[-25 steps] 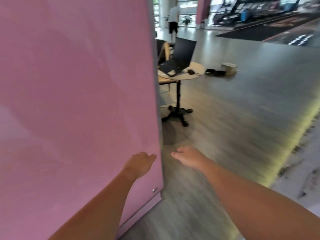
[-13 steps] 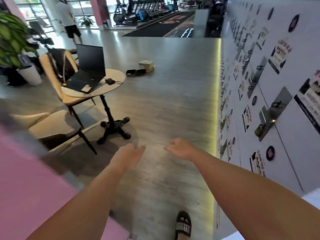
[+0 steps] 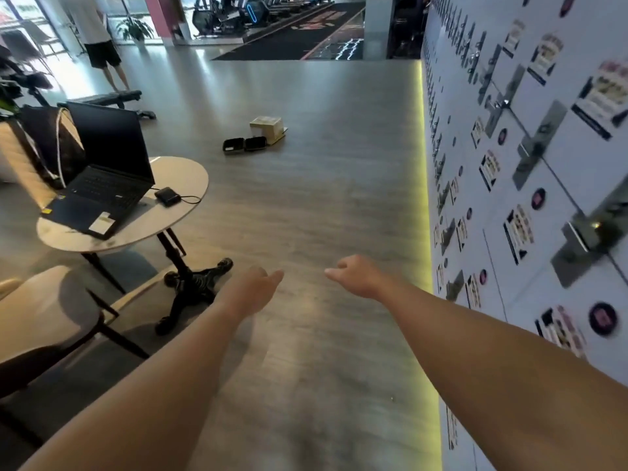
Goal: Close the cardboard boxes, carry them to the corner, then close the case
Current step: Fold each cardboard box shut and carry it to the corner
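Note:
A small tan cardboard box [image 3: 267,125] stands on the grey floor far ahead, its top looking closed. Just left of it lies a black case [image 3: 244,144], opened flat in two halves. My left hand [image 3: 253,289] and my right hand [image 3: 356,275] are stretched out in front of me at about waist height, well short of both things. Their fingers hang relaxed and hold nothing.
A round table [image 3: 176,185] with an open laptop [image 3: 102,185] and a small black device stands at the left, chairs [image 3: 47,317] beside it. A white locker wall [image 3: 530,185] runs along the right. A person [image 3: 98,39] stands far back left by a bench.
The view has swung right, away from the pink panel, and moved forward down the floor. The box and case look nearer. Both hands stay empty in front of me.

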`<state>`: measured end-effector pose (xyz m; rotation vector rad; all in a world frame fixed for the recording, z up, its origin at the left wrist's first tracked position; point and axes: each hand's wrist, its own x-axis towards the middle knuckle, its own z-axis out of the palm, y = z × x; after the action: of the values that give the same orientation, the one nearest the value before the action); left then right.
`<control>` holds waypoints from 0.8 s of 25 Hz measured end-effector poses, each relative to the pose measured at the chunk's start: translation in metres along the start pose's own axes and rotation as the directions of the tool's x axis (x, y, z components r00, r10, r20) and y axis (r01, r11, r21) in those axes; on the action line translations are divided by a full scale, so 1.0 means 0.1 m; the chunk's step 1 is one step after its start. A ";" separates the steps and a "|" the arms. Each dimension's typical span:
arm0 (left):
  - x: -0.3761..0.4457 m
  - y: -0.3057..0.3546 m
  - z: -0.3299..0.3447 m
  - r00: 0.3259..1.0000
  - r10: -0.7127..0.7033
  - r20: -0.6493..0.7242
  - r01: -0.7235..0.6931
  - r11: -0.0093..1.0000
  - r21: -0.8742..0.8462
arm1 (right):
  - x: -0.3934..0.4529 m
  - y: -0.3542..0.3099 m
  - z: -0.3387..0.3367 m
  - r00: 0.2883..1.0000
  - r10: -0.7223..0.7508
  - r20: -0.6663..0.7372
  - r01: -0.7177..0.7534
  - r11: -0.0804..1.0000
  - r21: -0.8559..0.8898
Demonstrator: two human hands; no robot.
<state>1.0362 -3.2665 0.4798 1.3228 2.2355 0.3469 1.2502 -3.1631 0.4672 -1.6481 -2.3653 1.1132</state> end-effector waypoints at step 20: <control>6.17 1.54 -1.35 0.985 0.171 -0.020 -0.168 0.982 0.089 | 5.68 -0.52 -2.37 0.998 -0.004 -0.064 0.001 0.999 -0.040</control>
<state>0.8341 -2.6485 0.4786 1.5686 2.1875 0.3337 1.0647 -2.5739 0.4769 -1.6667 -2.3648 1.0036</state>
